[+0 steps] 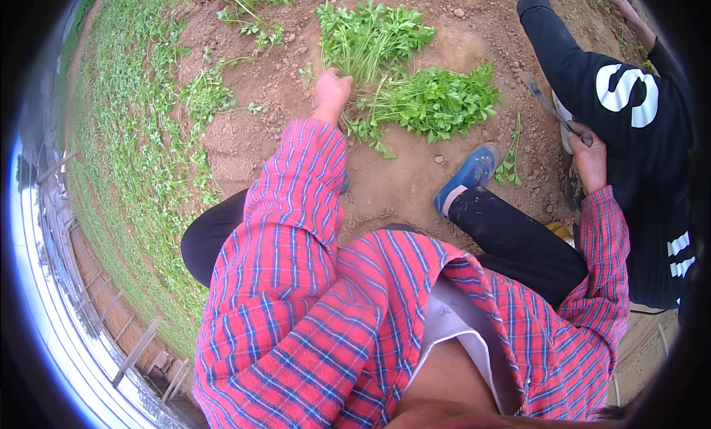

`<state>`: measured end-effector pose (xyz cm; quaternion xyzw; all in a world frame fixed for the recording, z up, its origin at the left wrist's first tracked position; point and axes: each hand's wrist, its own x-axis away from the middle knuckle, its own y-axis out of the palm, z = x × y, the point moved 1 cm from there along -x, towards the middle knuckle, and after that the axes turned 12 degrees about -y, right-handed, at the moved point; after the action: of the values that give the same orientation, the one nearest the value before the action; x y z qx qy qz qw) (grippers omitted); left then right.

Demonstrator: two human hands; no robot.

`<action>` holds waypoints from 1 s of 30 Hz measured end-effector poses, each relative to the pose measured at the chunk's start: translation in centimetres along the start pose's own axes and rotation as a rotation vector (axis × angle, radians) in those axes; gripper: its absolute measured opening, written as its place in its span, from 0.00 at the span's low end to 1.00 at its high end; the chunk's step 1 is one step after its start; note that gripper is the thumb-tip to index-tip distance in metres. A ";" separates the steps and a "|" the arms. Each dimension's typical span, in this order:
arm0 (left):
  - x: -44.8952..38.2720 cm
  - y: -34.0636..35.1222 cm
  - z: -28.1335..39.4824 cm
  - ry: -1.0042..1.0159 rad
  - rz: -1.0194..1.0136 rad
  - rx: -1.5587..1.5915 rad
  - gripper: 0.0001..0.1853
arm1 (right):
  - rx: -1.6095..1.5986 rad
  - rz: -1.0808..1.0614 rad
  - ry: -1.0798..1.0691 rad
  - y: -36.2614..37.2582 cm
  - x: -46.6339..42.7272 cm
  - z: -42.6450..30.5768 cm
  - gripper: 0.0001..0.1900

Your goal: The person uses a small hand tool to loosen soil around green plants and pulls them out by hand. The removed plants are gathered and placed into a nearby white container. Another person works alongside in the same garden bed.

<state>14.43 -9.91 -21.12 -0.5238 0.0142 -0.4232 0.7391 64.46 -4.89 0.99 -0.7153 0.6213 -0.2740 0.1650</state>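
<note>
My left hand (332,90) reaches to the root end of an upright bunch of leafy green seedlings (369,40); its fingers are curled at the stems, and whether they grip any is hard to tell. A second bunch of seedlings (444,101) lies on the soil just to the right, leaves pointing right. My right hand (590,154), at the right, is closed around the handle of a narrow metal-bladed hand tool (541,97), its blade pointing up and left. A single loose seedling (514,151) lies between my blue shoe (469,176) and that hand.
A co-worker in a black top (627,106) is close at my right, one hand (619,6) on a tool at the top right. Scattered seedlings (205,95) lie on bare soil (244,145) to the left, beside a planted bed (139,123).
</note>
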 end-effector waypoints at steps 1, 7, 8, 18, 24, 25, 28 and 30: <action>-0.3 -0.2 0.6 0.047 -0.006 -0.003 0.15 | 0.017 -0.007 0.058 0.3 -0.2 -0.2 0.10; 0.7 -8.9 5.8 0.025 0.249 0.754 0.09 | -0.122 -0.129 0.137 5.8 -2.8 -2.5 0.10; 1.7 -10.2 6.6 -0.053 0.248 0.812 0.07 | 0.085 -0.140 0.087 7.4 -3.9 -3.4 0.11; 5.5 -7.4 13.5 -0.705 -0.702 1.902 0.10 | 0.690 0.054 -0.223 14.9 -20.0 -7.4 0.15; 10.0 -6.1 19.7 -0.476 -1.293 1.580 0.15 | 1.031 -0.234 -0.350 16.2 -25.7 -7.0 0.11; 8.5 -6.9 19.9 -0.280 -1.170 1.617 0.14 | 1.074 -0.255 -0.415 16.5 -26.1 -7.2 0.09; 3.5 -8.7 21.1 0.141 -0.698 1.427 0.11 | 1.122 -0.400 -0.427 18.6 -26.4 -7.7 0.08; 0.7 -8.0 23.2 0.171 -0.503 1.217 0.10 | 1.155 -0.453 -0.574 20.5 -26.5 -7.9 0.07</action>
<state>20.78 6.54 -4.12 0.0354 -0.2915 -0.5553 0.7781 41.26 18.37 -9.50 -0.6692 0.1420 -0.3888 0.6171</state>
